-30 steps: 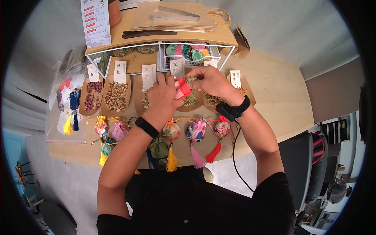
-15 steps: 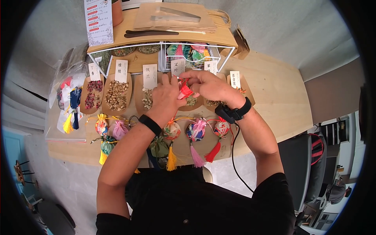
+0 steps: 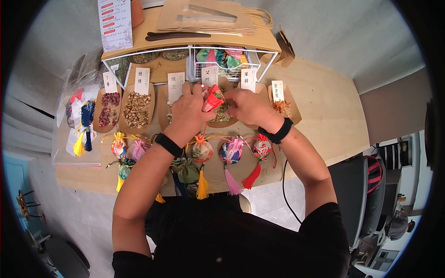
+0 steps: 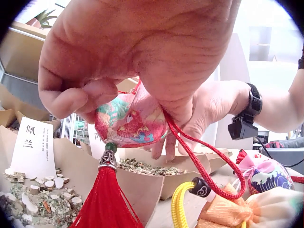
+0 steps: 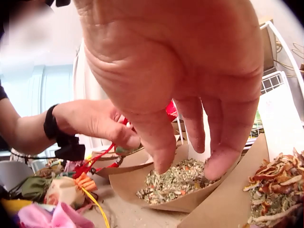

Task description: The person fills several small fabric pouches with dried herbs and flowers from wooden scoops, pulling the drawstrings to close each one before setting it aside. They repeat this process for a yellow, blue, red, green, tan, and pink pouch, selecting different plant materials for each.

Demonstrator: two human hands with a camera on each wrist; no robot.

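Note:
My left hand (image 3: pixel 187 109) holds a small red drawstring sachet (image 4: pixel 133 121), patterned in pink and green. Its red tassel (image 4: pixel 109 199) and red cord (image 4: pixel 204 166) hang down in the left wrist view. The sachet's red mouth (image 3: pixel 214 98) is spread and faces up in the head view. My right hand (image 5: pixel 180 90) is just right of the sachet, over a brown paper tray of chopped dried herbs (image 5: pixel 175 183). Its thumb and fingers point down, apart from each other, with the fingertips right at the herbs and nothing visible between them.
More paper trays with labels stand in a row, holding rose-coloured buds (image 3: pixel 109 109), pale chopped pieces (image 3: pixel 137 111) and orange dried strips (image 3: pixel 281 108). Several tasselled sachets (image 3: pixel 202 152) lie along the front edge. Behind is a wooden shelf (image 3: pixel 153 46) with tongs (image 3: pixel 208 18).
My right hand has left the sachet's mouth and moved right and down to the herb tray. The left hand keeps its hold, and the sachet's mouth now shows more fully.

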